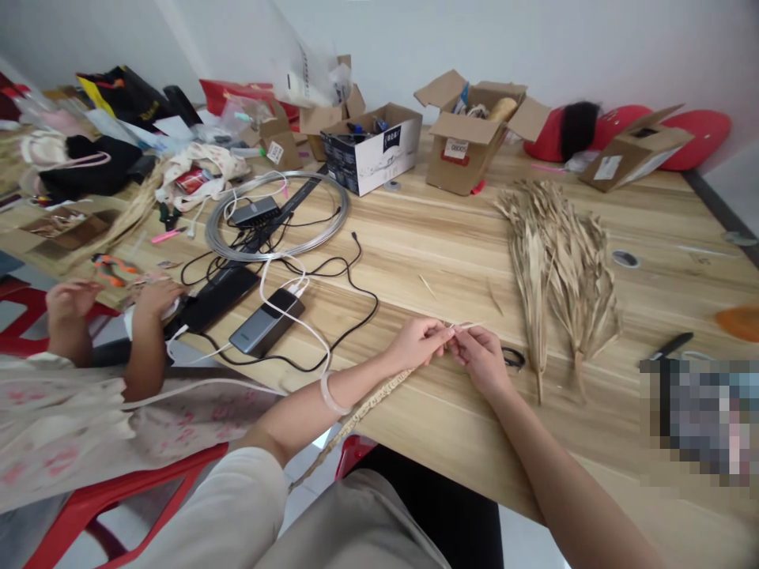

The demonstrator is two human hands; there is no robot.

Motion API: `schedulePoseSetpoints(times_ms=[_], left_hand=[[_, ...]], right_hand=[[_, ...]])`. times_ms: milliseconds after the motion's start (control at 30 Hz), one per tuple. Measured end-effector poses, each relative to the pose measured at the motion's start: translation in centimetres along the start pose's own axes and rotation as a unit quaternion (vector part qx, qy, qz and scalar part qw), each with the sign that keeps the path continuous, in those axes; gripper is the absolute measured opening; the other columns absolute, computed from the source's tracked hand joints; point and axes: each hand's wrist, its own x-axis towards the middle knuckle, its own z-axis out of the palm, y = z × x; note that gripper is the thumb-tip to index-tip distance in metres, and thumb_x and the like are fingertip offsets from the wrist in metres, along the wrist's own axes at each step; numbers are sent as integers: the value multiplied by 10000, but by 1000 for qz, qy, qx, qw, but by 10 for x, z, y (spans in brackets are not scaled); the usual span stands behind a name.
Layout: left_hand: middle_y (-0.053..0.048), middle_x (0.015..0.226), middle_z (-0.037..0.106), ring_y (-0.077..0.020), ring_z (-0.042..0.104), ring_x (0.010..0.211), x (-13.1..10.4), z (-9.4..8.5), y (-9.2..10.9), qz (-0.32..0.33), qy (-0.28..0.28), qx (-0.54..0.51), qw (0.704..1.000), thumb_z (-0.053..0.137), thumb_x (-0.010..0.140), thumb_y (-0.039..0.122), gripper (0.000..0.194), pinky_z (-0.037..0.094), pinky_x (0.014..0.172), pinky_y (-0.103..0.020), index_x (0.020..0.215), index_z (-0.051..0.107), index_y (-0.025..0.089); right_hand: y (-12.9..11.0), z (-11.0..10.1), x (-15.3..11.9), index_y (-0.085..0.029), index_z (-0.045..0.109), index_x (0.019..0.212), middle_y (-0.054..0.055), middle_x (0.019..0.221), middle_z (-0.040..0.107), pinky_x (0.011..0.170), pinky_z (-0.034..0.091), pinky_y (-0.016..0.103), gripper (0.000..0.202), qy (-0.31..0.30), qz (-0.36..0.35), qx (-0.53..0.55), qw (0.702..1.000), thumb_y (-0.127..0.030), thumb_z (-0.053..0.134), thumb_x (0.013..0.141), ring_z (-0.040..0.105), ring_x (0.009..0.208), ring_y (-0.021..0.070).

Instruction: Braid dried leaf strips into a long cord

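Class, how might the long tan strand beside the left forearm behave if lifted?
The tan strand may be fairly stiff: it runs nearly straight past the edge of the table. It is probably light, being so slim. Its bumpy surface likely resists slipping.

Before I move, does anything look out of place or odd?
Yes: the black cable sprawls across the table close to the left hand, and the wire coil rings a hub amid cable clutter. That looks snag-prone. The patch at far right is pixelated; I can't judge it.
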Motion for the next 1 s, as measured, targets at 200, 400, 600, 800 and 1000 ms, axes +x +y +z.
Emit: schedulePoseSetpoints(times_ms=[200,400,600,800,1000], left_hand=[[49,528,534,-20,416,319,1,-1,0,5,-17,7,1000,481,861,392,294,293,338,-144,740,552,134],[57,504,518,-18,407,310,0,-1,4,-7,-17,16,1000,479,860,364,274,282,331,-138,724,538,133],[53,523,543,-22,421,317,3,0,-2,-16,-2,3,1000,517,840,400,289,295,334,-149,743,562,131],[47,517,543,-29,436,332,5,0,-3,-43,0,-5,999,516,841,426,321,316,351,-157,763,592,124],[43,487,523,-35,423,325,5,1,-2,-66,28,19,997,501,846,455,373,305,355,-167,701,583,121]], right_hand=[[0,1,1,-151,598,573,-10,522,507,357,232,197,270,6,1,22,1000,-368,706,691,398,424,62],[1,0,2,-155,601,593,-4,538,518,351,232,199,249,0,12,35,999,-363,697,692,417,436,73],[1,-1,3,-155,595,582,-3,524,517,354,237,199,270,2,19,34,999,-382,711,674,426,441,76],[4,-2,4,-159,594,606,-9,518,513,363,240,197,271,5,19,28,999,-394,704,685,416,434,73],[5,-2,5,-156,592,594,-3,530,534,355,244,188,294,13,22,36,999,-408,719,677,419,432,67]])
